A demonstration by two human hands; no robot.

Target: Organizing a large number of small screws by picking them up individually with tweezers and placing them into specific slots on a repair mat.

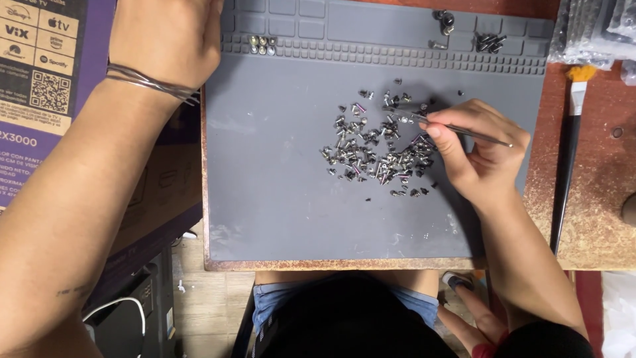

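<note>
A pile of several small silver and dark screws [374, 146] lies spread on a grey silicone work mat [278, 179]. My right hand [474, 149] pinches thin metal tweezers [464, 129], whose tips reach into the upper right of the pile. My left hand [165, 40] rests at the mat's top left corner, wrist ringed with thin metal bangles [149, 81]; its fingers are out of view. A few sorted screws sit in the mat's top compartments: silver ones [262, 44] at left, dark ones [490, 42] at right.
A purple and brown cardboard box [40, 79] stands left of the mat. A black-handled brush [571, 146] lies along the right on a rusty brown table [596, 192]. Clear plastic bags [593, 30] sit top right. My lap shows below the table edge.
</note>
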